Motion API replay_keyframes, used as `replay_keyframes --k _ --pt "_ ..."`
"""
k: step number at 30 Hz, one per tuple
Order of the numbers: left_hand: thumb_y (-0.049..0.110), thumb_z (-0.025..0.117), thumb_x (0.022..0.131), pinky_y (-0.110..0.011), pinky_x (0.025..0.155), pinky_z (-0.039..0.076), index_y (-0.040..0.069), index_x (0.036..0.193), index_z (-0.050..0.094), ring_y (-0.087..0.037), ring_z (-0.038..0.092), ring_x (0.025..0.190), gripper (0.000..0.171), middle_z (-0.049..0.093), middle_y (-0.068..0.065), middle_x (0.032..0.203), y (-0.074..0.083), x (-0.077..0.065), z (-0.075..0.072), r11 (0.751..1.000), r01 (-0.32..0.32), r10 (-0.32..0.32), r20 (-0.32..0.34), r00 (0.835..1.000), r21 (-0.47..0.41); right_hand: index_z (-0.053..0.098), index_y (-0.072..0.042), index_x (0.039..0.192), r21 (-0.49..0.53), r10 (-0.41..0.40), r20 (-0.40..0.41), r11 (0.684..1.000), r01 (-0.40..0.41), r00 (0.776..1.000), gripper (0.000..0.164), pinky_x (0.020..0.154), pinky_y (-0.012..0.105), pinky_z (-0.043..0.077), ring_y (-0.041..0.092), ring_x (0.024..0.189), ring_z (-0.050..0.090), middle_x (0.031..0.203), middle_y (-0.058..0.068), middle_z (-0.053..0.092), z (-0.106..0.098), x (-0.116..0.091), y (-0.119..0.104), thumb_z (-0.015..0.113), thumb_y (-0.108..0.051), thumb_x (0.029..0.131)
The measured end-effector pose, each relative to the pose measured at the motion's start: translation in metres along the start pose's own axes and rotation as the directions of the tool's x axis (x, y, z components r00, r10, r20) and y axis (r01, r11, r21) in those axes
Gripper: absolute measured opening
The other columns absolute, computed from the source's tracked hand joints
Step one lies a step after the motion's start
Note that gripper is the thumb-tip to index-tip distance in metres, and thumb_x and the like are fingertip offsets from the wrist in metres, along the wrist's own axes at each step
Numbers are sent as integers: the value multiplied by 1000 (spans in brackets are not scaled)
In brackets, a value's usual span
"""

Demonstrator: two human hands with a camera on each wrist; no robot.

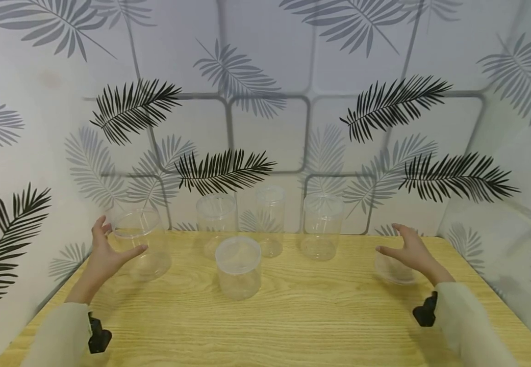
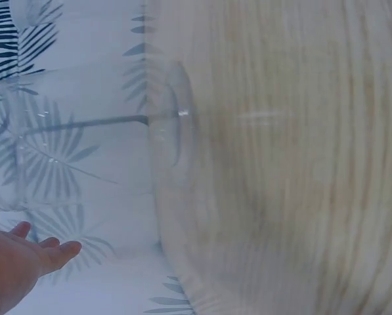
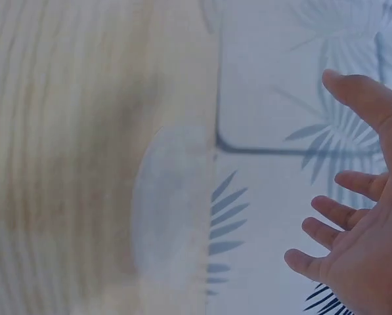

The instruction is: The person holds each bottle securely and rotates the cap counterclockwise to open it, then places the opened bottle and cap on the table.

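Hands spread — left hand (image 1: 104, 256) near clear jar (image 1: 152, 261), right hand (image 1: 413, 251) near clear disc (image 1: 398, 276).

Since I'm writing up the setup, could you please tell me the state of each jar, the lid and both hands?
Left jar: upright, uncovered.
Front short jar: upright, lidded.
Back left jar: upright, lidded.
Back middle jar: upright, lidded.
Back right jar: upright, lidded.
Loose lid: flat on the table.
Left hand: fingers spread beside left jar.
Right hand: fingers spread near loose lid.

Free tabletop (image 1: 265, 336) before obstructing jars (image 1: 239, 280)
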State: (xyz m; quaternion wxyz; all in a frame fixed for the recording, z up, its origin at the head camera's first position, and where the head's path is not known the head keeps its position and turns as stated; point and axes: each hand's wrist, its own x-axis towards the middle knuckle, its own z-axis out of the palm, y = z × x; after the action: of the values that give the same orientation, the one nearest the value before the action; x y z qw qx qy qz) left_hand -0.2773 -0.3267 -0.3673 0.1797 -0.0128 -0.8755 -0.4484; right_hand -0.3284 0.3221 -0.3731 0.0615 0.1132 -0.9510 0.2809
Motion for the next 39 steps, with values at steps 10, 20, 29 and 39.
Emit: replay_keyframes --k 10,20,29,39 --pt "25 75 75 -69 100 15 13 146 -9 -50 9 134 110 6 -27 148 31 -4 -6 991 -126 128 -80 988 32 19 5 142 58 -35 -62 998 39 997 84 95 67 25 51 128 20 141 34 19 -11 1 -47 61 -41 85" --pt "25 79 71 -67 99 18 10 147 2 -45 13 135 109 13 -23 149 50 -11 7 967 -243 247 -45 968 83 23 0 142 134 -129 -82 981 139 988 77 99 61 28 45 130 25 143 27 25 -3 2 -80 63 -34 86" --pt "25 81 68 -67 94 24 15 147 10 -47 21 130 107 21 -25 144 66 -20 26 940 -312 315 5 949 139 28 -4 141 190 -204 -85 958 216 975 71 102 58 28 40 131 28 143 22 30 16 6 -105 65 -29 85" --pt "26 81 67 -64 97 27 6 144 16 -43 24 131 103 25 -21 144 67 -23 51 917 -371 359 99 928 150 33 -4 138 236 -282 -89 926 295 955 67 103 57 28 37 130 31 140 19 36 44 11 -121 67 -25 84"
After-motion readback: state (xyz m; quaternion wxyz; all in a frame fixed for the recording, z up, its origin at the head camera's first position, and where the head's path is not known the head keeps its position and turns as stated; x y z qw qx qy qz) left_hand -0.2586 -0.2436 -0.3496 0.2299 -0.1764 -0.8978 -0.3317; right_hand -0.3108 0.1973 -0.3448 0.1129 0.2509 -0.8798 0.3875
